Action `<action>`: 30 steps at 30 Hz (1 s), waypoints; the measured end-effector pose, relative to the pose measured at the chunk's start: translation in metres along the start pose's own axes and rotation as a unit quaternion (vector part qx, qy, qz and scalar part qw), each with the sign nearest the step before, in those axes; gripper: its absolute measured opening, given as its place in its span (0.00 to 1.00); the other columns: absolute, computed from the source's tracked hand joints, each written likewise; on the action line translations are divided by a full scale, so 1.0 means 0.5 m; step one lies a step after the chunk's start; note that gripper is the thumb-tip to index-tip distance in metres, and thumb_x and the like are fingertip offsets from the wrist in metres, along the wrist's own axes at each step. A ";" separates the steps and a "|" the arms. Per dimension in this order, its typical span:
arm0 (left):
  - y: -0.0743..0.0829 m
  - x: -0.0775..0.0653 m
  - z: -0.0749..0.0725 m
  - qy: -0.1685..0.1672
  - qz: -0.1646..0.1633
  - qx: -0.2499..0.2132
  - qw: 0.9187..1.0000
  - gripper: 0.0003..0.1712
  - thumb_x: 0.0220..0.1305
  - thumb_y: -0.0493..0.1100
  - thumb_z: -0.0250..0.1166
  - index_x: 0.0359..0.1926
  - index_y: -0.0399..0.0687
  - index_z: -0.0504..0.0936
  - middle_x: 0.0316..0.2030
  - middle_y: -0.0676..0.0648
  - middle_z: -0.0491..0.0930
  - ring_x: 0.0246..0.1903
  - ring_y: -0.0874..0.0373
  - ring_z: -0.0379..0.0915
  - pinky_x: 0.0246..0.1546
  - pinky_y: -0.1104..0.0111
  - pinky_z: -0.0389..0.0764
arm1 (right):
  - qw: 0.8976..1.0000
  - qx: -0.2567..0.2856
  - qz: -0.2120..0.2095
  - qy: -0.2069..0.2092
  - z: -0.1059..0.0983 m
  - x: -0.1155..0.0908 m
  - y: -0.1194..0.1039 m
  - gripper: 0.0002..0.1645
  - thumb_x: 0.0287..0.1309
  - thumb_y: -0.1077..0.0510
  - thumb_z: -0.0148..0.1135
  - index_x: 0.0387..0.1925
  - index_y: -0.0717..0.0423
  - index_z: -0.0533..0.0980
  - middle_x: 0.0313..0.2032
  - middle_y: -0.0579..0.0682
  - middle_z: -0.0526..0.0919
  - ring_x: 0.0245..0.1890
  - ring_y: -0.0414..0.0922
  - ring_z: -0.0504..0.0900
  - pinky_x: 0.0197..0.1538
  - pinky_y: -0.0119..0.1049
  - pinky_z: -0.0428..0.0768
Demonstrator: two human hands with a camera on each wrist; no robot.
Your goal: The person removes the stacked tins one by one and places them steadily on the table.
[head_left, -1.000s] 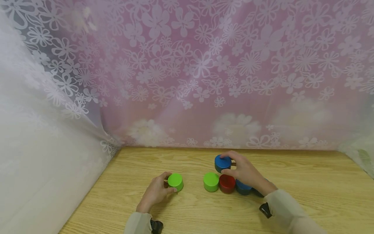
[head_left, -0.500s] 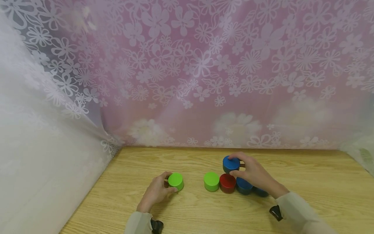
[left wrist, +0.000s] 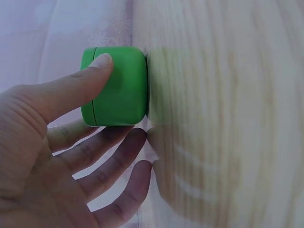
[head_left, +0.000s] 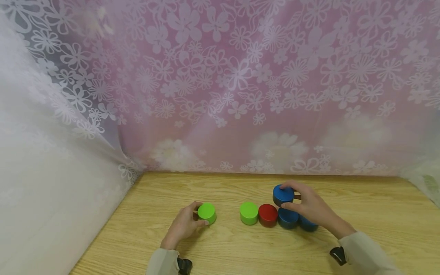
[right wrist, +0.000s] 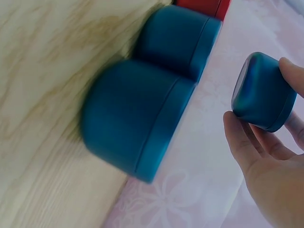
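My left hand point(head_left: 183, 225) grips a green round tin point(head_left: 207, 213) that stands on the table; in the left wrist view the thumb presses the side of this lidded tin point(left wrist: 121, 88). My right hand point(head_left: 313, 204) pinches a blue round tin point(head_left: 283, 195) between thumb and fingers. The right wrist view shows that blue tin point(right wrist: 266, 92) held up off the table, its base visible. Below and in front of it runs a row: a second green tin point(head_left: 249, 213), a red tin point(head_left: 267, 215), a blue tin point(head_left: 288, 218) and another blue tin point(head_left: 308, 224), partly behind the right hand.
The wood-grained table point(head_left: 220, 252) ends at a pink flowered curtain point(head_left: 220, 95) at the back. A pale sheet point(head_left: 51, 172) hangs along the left side. Bare table lies between the left-hand tin and the row.
My right hand has moved rightward with the blue tin, from above the red tin to above the blue ones, uncovering more of the row's right end. The left hand has stayed put.
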State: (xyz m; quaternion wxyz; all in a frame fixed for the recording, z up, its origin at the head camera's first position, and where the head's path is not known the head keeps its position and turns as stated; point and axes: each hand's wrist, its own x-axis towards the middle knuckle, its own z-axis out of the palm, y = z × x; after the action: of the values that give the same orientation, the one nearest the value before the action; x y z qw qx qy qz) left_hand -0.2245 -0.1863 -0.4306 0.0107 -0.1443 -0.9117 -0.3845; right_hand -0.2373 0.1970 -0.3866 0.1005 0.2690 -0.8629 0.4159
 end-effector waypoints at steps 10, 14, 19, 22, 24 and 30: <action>-0.001 0.001 -0.001 0.000 0.002 -0.001 1.000 0.33 0.56 0.34 0.77 0.60 0.28 0.74 0.50 0.36 0.81 0.42 0.46 0.81 0.45 0.51 0.82 | 1.000 -0.016 0.000 0.003 -0.020 -0.019 0.017 0.27 0.54 0.66 0.76 0.55 0.65 0.77 0.55 0.65 0.79 0.52 0.65 0.79 0.48 0.57 0.83; -0.001 0.000 0.000 0.001 0.000 -0.001 1.000 0.33 0.56 0.34 0.77 0.60 0.28 0.74 0.49 0.37 0.81 0.42 0.46 0.80 0.45 0.51 0.82 | 1.000 -0.018 -0.004 0.006 -0.029 -0.030 0.025 0.27 0.53 0.67 0.76 0.55 0.65 0.77 0.54 0.66 0.79 0.52 0.66 0.79 0.47 0.58 0.83; -0.001 0.000 -0.001 -0.001 -0.004 -0.001 1.000 0.33 0.56 0.34 0.77 0.60 0.28 0.74 0.49 0.37 0.81 0.43 0.46 0.80 0.45 0.51 0.82 | 1.000 -0.028 0.009 0.007 -0.039 -0.044 0.029 0.28 0.54 0.66 0.76 0.56 0.66 0.76 0.55 0.67 0.79 0.53 0.68 0.79 0.47 0.60 0.82; -0.001 0.000 -0.001 -0.005 -0.006 -0.003 1.000 0.33 0.57 0.34 0.77 0.60 0.28 0.74 0.50 0.37 0.81 0.43 0.46 0.80 0.46 0.51 0.82 | 0.999 -0.039 0.008 0.010 -0.046 -0.052 0.034 0.29 0.53 0.66 0.77 0.56 0.66 0.76 0.54 0.67 0.79 0.52 0.68 0.79 0.47 0.57 0.83; 0.000 0.000 -0.001 -0.006 -0.004 -0.004 1.000 0.32 0.57 0.34 0.77 0.60 0.28 0.74 0.50 0.37 0.81 0.43 0.46 0.80 0.46 0.51 0.82 | 0.999 -0.046 0.003 0.015 -0.051 -0.056 0.038 0.29 0.52 0.66 0.77 0.55 0.65 0.77 0.54 0.67 0.79 0.51 0.68 0.80 0.45 0.56 0.84; 0.000 0.000 -0.002 -0.007 -0.003 -0.007 1.000 0.31 0.57 0.35 0.77 0.59 0.29 0.75 0.50 0.38 0.81 0.42 0.47 0.80 0.45 0.52 0.82 | 0.998 -0.055 0.004 0.022 -0.065 -0.068 0.050 0.29 0.51 0.67 0.77 0.55 0.65 0.77 0.53 0.68 0.79 0.50 0.68 0.80 0.43 0.55 0.84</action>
State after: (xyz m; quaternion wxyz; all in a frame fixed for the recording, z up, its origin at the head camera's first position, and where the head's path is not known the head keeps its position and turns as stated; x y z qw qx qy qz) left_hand -0.2248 -0.1871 -0.4297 0.0022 -0.1443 -0.9096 -0.3897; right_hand -0.2243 0.2477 -0.3960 0.1325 0.2507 -0.8828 0.3744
